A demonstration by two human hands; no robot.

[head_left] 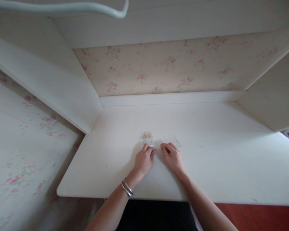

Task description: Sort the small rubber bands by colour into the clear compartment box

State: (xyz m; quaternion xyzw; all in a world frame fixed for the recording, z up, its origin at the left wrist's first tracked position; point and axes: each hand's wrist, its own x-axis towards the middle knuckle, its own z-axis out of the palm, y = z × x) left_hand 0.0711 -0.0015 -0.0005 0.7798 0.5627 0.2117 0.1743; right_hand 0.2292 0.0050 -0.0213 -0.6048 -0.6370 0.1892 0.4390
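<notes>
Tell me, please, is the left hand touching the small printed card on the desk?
Touching. In the head view, the left hand's fingertips overlap the near edge of the card, with no gap showing between them.

Head camera, single view: looks forward-down, close over white desk [207, 154].

Small card [146, 138] with pale pink, yellow and green printed shapes, lying flat on white desk, its near edge under left fingertips, clear flat sleeve [172, 140] just right of it, lying flat, near edge touching right fingertips
</notes>
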